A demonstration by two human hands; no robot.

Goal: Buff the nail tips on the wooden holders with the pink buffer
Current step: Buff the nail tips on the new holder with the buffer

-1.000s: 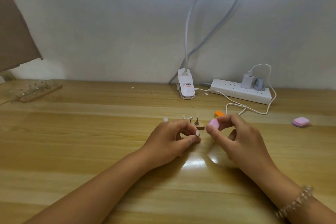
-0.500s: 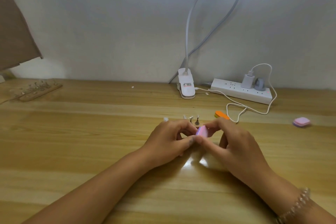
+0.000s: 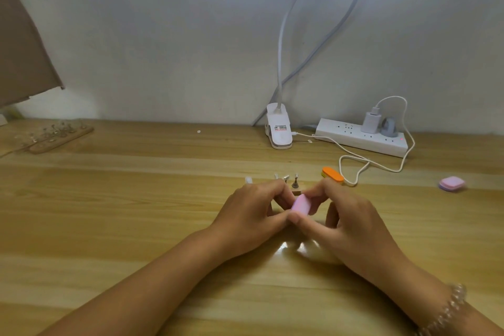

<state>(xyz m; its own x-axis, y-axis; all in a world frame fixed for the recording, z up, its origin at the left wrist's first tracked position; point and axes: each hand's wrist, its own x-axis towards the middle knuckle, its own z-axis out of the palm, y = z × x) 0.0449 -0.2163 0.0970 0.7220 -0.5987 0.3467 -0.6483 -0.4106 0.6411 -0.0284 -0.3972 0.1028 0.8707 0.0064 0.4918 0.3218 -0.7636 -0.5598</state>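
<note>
Desk notes, largest first. Wooden table carries everything.

Hands: two. Left hand has its fingers curled over the near wooden holder, apparently steadying it (what the fingertips pinch is hidden behind the knuckles). Right hand pinches the pink buffer between thumb and forefinger. The buffer's face tilts toward the left fingertips, just in front of the holder. Whether it touches a tip cannot be told.

Holders: two. Far wooden holder sits well apart at the table's back left, its small stands too blurred to count. The near one is mostly covered and only a brown corner shows.

Buffers: three. One pink in hand, a spare pink buffer lying far right, and an orange buffer just behind the right forefinger.

Nail tips: four small posts rise above the fingers, at least one with a pale tip. More may be hidden.

Handling, as judgement: the buffer looks light and foam-like, slightly yielding. Best held by its short edges so the flat face is free. The tips are probably thin, stiff plastic, slippery and easily popped off their posts. Light strokes, then, with the holder braced at its base rather than by the posts.
</note>
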